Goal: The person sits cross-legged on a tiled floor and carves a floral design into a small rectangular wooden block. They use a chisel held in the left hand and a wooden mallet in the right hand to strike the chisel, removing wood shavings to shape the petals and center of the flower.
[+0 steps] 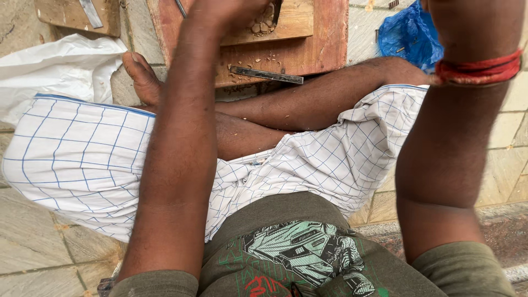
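Sitting cross-legged on the floor, the person kept the left hand closed above a wooden block, wood chips beside its fingers, while the right hand, cut off above the red wrist thread, could not be judged.

Hands cut off at the top edge

The left hand shows only its lower part; its grip cannot be told. The right hand is fully out of view above the red wrist thread. The wooden block continues past the edge.
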